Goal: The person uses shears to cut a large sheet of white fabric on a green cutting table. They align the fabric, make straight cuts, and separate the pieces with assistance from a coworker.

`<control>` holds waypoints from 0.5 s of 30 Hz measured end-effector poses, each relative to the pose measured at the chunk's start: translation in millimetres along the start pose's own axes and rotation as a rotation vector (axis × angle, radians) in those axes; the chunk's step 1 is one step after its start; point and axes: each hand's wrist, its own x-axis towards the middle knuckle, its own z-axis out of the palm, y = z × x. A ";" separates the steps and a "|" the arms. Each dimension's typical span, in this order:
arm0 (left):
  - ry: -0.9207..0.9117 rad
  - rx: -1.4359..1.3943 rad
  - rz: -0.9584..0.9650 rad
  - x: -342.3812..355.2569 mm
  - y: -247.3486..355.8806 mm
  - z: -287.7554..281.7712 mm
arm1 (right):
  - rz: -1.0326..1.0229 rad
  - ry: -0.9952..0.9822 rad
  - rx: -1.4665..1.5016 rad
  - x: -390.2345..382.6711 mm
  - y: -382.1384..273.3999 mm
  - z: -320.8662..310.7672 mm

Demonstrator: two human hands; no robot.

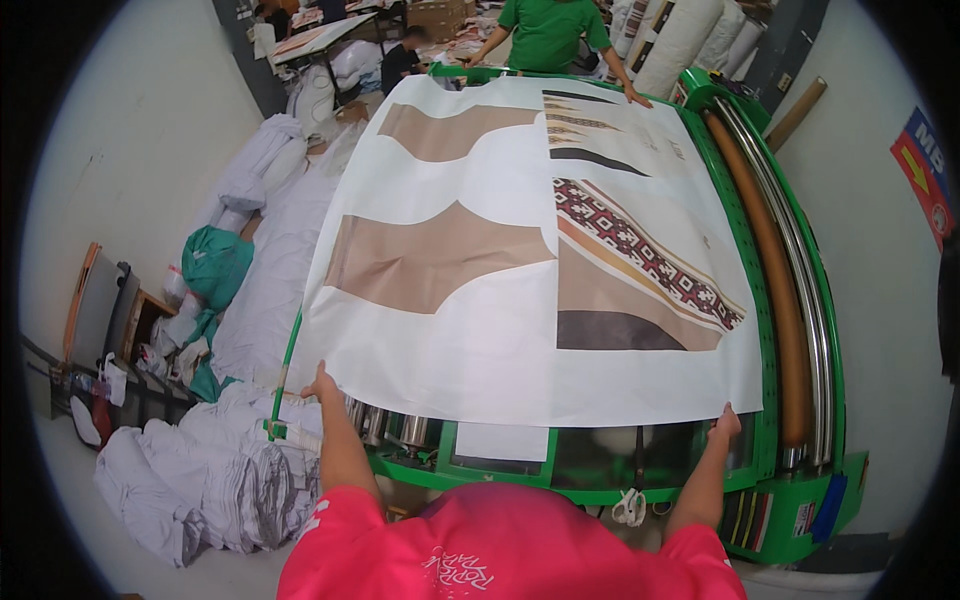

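Observation:
A wide white printed sheet (480, 380) stretches over a green-framed roller machine (757, 290). Brown garment-panel shapes and a patterned red, black and gold band are printed on it. My left hand (322, 384) pinches the sheet's near left corner. At the near right corner, my right hand (727, 422) grips the edge between thumb and fingers. Across from me, a person in a green shirt (550, 35) has a hand (636, 97) at the far right corner of the sheet. A smaller white paper (500, 442) shows under the near edge.
A brown roller (765, 270) and shiny metal rollers (790, 270) run along the machine's right side. White fabric (230, 470) lies piled at the left, with a green bag (217, 265) behind. A chair (100, 310) stands by the left wall. Wrapped rolls (680, 45) stand at the back right.

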 end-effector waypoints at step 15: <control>-0.063 -0.081 -0.456 154.7 -21.1 -83.3 | 0.080 0.082 0.031 -29.1 -36.1 27.4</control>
